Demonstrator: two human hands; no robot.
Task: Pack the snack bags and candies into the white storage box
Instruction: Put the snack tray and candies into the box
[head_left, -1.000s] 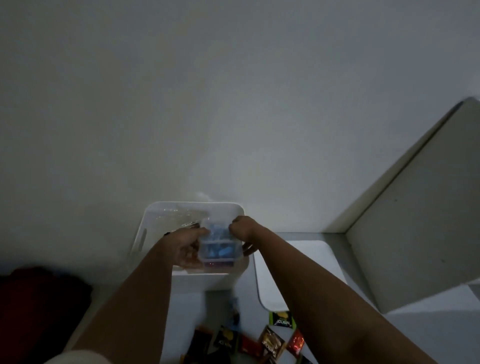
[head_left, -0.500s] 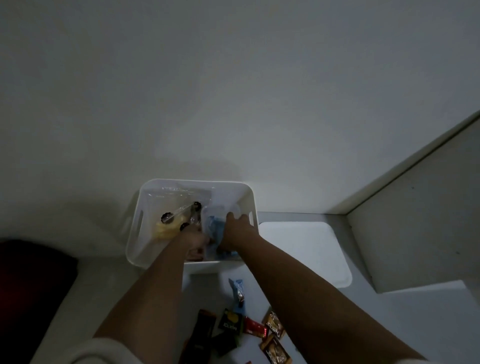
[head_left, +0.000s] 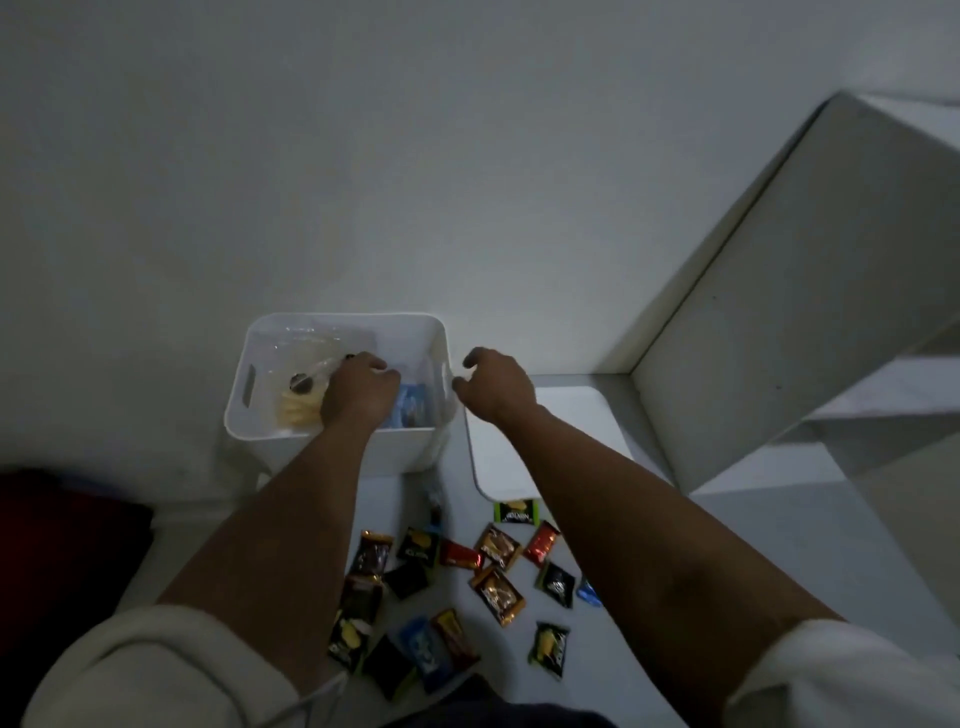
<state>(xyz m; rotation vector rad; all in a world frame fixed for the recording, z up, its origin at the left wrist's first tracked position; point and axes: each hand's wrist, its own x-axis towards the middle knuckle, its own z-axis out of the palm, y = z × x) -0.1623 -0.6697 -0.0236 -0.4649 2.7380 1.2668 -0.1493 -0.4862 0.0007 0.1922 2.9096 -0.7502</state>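
Note:
The white storage box stands against the wall. Inside it lie a clear bag of yellow and dark snacks on the left and a blue snack bag on the right. My left hand is down inside the box, palm down between the two bags, with its fingertips hidden. My right hand hovers just outside the box's right wall, fingers apart and empty. Several wrapped candies in black, orange, red, green and blue lie scattered on the white surface in front of the box.
A flat white lid lies to the right of the box. A slanted white panel rises at the right. A dark red object sits at the left edge. A plain wall stands behind the box.
Both hands lowered the blue bag into the box and let go. My right hand has come out to the right of the box. The view has tilted down, showing more candies.

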